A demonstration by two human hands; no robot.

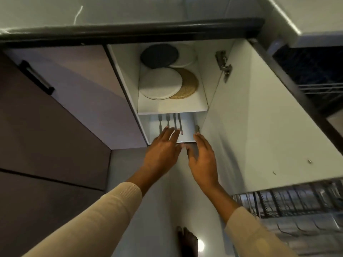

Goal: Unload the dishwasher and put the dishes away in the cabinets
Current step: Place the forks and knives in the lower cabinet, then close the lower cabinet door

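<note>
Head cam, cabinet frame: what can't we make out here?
- Cutlery, head view: lower ends hidden under the left hand; contact unclear.
- Lower shelf, head view: its back hidden by the upper shelf.
- Dishwasher rack, head view: blurred, cut off by the cabinet door and frame edge; contents unreadable.

A grey, shiny counter top [130, 8] runs along the top. Just under it sits a long black strip [130, 32]. On the left is a big brown door [55, 117] with a black handle [36, 77] near its top corner. A round tan woven mat [189, 84] lies flat, partly hidden. The floor [157, 210] is pale and shiny. A bare foot [187, 240] stands on it at the bottom, and a bright spot of light [200, 244] glows just beside the foot.
</note>
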